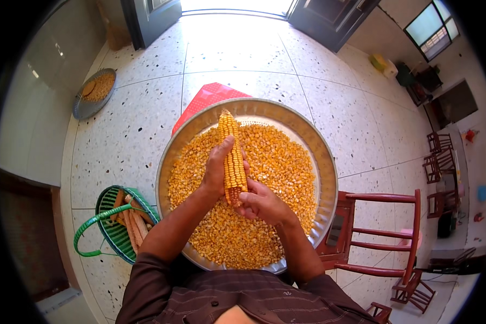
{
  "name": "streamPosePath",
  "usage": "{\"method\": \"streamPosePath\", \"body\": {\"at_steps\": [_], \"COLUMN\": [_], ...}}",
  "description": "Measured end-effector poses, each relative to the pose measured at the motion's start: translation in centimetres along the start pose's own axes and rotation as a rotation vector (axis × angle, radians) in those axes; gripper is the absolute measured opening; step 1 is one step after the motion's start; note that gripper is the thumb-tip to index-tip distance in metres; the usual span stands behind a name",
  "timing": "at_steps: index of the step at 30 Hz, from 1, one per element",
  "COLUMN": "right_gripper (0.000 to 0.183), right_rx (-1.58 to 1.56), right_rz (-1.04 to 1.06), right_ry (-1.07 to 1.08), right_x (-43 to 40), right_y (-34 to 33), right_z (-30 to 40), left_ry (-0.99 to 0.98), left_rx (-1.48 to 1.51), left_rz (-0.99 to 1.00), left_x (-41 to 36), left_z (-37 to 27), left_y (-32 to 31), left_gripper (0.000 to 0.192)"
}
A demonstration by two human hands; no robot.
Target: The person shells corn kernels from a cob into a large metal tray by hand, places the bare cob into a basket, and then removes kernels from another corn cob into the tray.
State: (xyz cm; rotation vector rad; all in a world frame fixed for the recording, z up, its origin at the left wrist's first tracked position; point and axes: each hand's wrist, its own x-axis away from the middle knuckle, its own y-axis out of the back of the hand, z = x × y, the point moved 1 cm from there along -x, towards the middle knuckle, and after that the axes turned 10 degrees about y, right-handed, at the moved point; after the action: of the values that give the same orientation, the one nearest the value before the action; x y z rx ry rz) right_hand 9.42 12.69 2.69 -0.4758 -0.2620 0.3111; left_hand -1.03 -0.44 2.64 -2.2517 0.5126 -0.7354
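Note:
My left hand is wrapped around a yellow ear of dried corn, its thumb lying along the side. The tip of the ear points away from me. At the ear's near end, the thumb and fingers of my right hand press where the cob is partly bare and reddish. Both hands are over a wide round metal pan. Loose corn kernels cover most of the pan's bottom. Part of my left fingers is hidden behind the ear.
Left of me stands a green woven basket with bare corncobs. A red patterned stool or support shows under the pan's far rim. On the right is a dark red wooden chair. Farther off, a round tray holds pale grains.

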Motion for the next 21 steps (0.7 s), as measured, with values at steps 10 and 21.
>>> {"method": "streamPosePath", "body": {"at_steps": [10,21], "right_gripper": [0.046,0.048], "right_rx": [0.119,0.110], "right_rz": [-0.081,-0.004], "right_ry": [-0.020,-0.004], "right_x": [0.1,0.1], "right_y": [-0.9,-0.7], "right_z": [0.8,1.0], "left_ry": [0.000,0.068], "left_rx": [-0.058,0.037], "left_rz": [-0.009,-0.034], "left_x": [-0.1,-0.4], "left_z": [0.6,0.3], "left_y": [0.3,0.3], "left_gripper": [0.045,0.047]}}
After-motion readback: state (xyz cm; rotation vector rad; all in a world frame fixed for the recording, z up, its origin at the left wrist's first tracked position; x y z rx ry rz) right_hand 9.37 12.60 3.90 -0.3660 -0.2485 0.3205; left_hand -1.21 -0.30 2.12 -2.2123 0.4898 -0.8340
